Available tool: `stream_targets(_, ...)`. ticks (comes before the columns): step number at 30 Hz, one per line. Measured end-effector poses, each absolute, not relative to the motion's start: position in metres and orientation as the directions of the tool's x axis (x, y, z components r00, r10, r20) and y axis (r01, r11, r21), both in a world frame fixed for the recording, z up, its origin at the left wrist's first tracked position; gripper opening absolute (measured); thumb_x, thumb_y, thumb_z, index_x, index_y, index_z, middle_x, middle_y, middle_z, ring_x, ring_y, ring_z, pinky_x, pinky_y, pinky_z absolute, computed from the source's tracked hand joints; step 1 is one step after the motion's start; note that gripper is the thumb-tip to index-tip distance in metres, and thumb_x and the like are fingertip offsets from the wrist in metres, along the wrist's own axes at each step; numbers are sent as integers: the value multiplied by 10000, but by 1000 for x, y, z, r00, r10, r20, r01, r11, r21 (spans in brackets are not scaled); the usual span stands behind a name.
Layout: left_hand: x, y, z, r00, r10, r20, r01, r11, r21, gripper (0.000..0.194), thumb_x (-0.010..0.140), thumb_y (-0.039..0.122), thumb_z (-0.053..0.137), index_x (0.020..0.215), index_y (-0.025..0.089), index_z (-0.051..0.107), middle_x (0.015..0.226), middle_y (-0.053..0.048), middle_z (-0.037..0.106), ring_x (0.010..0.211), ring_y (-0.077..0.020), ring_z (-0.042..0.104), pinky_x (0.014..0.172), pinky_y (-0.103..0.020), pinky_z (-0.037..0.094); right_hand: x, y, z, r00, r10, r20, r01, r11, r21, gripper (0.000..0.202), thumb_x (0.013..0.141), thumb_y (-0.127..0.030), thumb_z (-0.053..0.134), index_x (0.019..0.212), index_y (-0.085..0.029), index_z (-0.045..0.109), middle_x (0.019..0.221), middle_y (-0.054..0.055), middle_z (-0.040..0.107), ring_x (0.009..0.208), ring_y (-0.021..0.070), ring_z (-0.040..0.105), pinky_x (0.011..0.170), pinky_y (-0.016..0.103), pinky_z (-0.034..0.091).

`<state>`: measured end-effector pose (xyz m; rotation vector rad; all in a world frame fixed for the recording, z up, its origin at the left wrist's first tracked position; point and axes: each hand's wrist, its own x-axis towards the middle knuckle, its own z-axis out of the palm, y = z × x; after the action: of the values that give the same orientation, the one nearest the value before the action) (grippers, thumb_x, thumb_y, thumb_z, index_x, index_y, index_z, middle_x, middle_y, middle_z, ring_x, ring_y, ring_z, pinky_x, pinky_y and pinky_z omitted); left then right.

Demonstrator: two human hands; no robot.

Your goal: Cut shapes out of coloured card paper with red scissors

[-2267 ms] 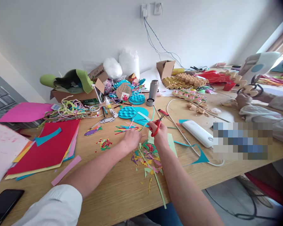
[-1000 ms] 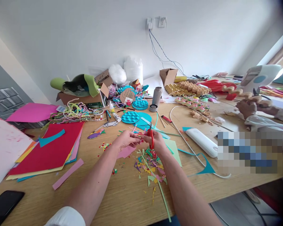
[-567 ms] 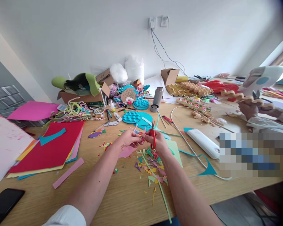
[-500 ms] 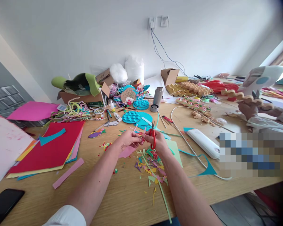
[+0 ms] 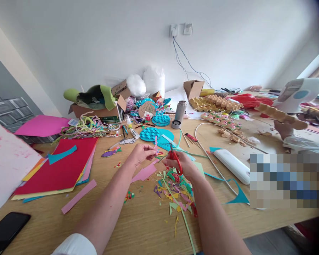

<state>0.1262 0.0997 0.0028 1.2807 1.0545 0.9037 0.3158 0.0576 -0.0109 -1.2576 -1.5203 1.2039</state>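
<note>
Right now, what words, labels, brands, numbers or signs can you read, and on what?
None legible.
Round cardboard disc: dark marks like writing, too small to read.
White bottle: dark print, too small and blurred.
Bottle with yellow label: too small to tell any wording.
Red scissors in the right hand: no lettering visible.

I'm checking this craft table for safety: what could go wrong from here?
The red scissors in the right hand could nick the left hand, which is close by. The right forearm, beside the loose paper scraps, might scatter them. The metal bottle looks uncapped; if knocked, any liquid inside might wet the blue pieces nearby.
</note>
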Motion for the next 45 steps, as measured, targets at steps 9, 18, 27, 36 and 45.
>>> stream_targets(9,126,97,13,188,981,-51,-135,77,988,243,542,322,814,683,146,724,694,-44,714,601,-109,605,662,-258,497,319,58,-18,-247,964,96,438,200,-876,351,702,-504,713,634,-189,573,571,-28,523,523,129,445,487,250,335)
stream_targets(18,135,84,30,178,983,-39,-251,84,964,303,551,326,821,721,103,704,742,-87,725,671,-174,677,706,-311,545,280,46,-17,-229,952,202,131,236,-963,470,872,-611,458,684,-194,567,671,59,647,609,184,606,574,285,467)
stream_targets(27,138,82,30,163,983,-84,-227,121,966,327,537,354,835,699,112,686,674,-76,714,632,-188,683,702,-341,559,278,47,-24,-218,969,116,142,149,-979,504,850,-646,475,644,-192,552,531,17,595,437,140,551,432,241,401)
stream_targets(36,138,82,27,174,981,-88,-222,126,967,300,548,337,822,697,110,694,690,-79,719,633,-184,677,685,-327,553,278,45,-21,-201,975,92,187,131,-974,504,841,-646,490,619,-195,531,492,9,579,393,130,537,390,226,372)
stream_targets(45,139,83,25,168,981,-93,-220,130,967,274,570,330,813,693,115,695,692,-77,717,636,-186,677,693,-336,553,278,45,-21,-182,980,84,195,119,-973,474,822,-610,536,592,-196,527,466,0,568,360,123,519,370,218,349)
